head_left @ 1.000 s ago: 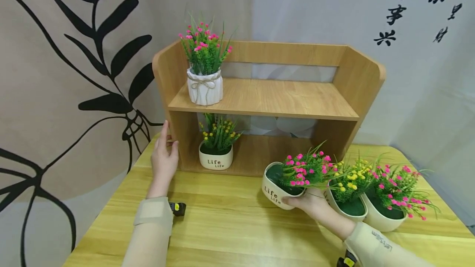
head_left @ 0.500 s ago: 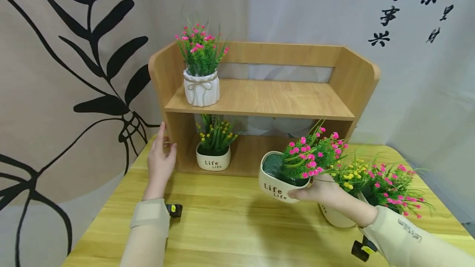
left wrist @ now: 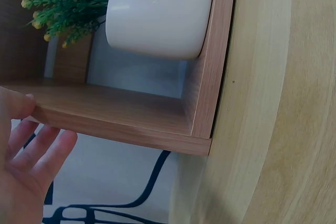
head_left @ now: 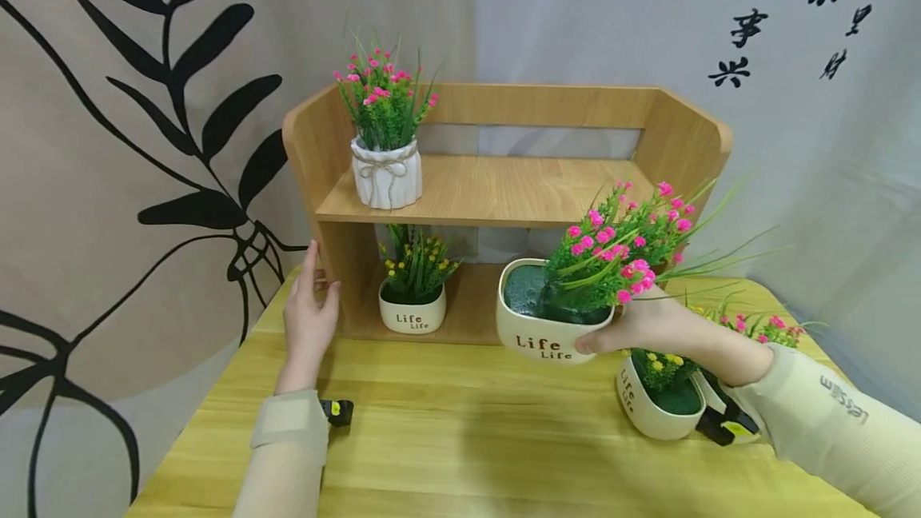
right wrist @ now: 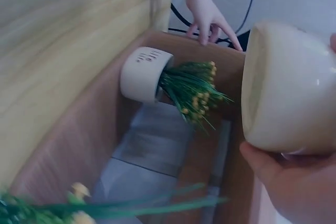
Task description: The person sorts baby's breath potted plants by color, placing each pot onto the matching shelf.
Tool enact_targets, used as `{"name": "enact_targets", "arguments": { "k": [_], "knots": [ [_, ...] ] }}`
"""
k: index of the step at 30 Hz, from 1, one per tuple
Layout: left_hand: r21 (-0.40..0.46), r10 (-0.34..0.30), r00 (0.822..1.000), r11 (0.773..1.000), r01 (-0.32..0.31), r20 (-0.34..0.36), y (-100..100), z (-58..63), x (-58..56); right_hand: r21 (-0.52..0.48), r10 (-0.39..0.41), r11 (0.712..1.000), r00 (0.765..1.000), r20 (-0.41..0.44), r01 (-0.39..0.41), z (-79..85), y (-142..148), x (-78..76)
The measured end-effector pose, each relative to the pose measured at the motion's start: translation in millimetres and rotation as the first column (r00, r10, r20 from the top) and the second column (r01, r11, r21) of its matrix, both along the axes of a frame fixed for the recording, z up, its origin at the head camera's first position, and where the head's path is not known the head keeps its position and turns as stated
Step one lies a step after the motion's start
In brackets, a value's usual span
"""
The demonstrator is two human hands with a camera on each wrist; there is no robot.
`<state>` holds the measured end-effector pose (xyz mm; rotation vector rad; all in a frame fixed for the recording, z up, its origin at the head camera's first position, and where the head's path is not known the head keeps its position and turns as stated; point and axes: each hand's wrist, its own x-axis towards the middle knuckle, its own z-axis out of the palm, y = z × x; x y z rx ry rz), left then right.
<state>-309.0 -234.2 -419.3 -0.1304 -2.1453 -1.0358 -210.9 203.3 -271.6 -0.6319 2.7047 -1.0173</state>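
The right hand (head_left: 665,330) grasped the pink-flowered potted plant (head_left: 590,282) by its cream pot (head_left: 540,328), presumably to spare the blooms, above the table (head_left: 403,438), near side of the wooden shelf (head_left: 504,186). The left hand (head_left: 308,322) pinched the shelf's left panel (head_left: 318,150), probably to steady it.

The shelf (head_left: 525,182) stands on the desk (head_left: 403,438), before the curtain (head_left: 612,14). The upper pot (head_left: 387,176) sits left on its top board; the lower pot (head_left: 412,315) sits left in the tier beneath. The left grip (head_left: 309,322) is at the shelf's left side. Right of centre, the right grip (head_left: 651,322) has the held pot (head_left: 554,330) above the desk, before the shelf. Farther right, the desk pot (head_left: 651,402) stands beside another plant (head_left: 766,330).
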Motion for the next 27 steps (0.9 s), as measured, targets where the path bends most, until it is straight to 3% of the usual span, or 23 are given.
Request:
{"name": "enact_targets", "arguments": {
  "k": [3, 5, 8, 11, 15, 19, 23, 27],
  "knots": [
    [-0.003, 0.003, 1.0, 1.0, -0.003, 0.001, 0.1, 0.7, 0.3, 0.06, -0.039, 0.998, 0.998, 0.042, 0.037, 11.2, 3.0, 0.2],
    [0.0, 0.002, 1.0, 1.0, -0.002, 0.005, 0.4, 1.4, 1.0, 0.046, -0.046, 0.998, 0.998, 0.031, 0.044, 16.3, 4.6, -0.5],
    [0.004, 0.003, 1.0, 1.0, -0.003, 0.008, 0.8, 1.7, 1.8, -0.009, -0.027, 1.0, 0.998, -0.062, 0.026, 21.9, 5.6, -1.6],
    [0.004, 0.004, 1.0, 1.0, -0.004, 0.009, 1.4, 1.5, 1.8, -0.018, -0.028, 0.999, 0.995, -0.094, 0.026, 28.5, 6.6, -3.0],
    [0.006, 0.005, 1.0, 1.0, -0.005, 0.013, 0.8, 0.6, 1.4, -0.035, 0.033, 0.999, 0.995, -0.096, -0.036, 40.0, 5.9, -8.5],
    [0.005, 0.004, 1.0, 1.0, -0.004, 0.011, 0.2, 0.3, 1.5, -0.07, 0.13, 0.987, 0.976, -0.174, -0.144, 52.3, 1.4, -16.6],
    [-0.001, 0.009, 1.0, 1.0, -0.009, -0.005, -0.3, 0.2, 1.2, -0.073, 0.156, 0.982, 0.962, -0.226, -0.176, 63.7, -3.6, -20.2],
    [-0.003, 0.008, 1.0, 1.0, -0.008, -0.003, 0.1, -0.4, 1.2, -0.15, 0.19, 0.96, 0.943, -0.275, -0.237, 70.7, -6.3, -22.7]
  ]
}}
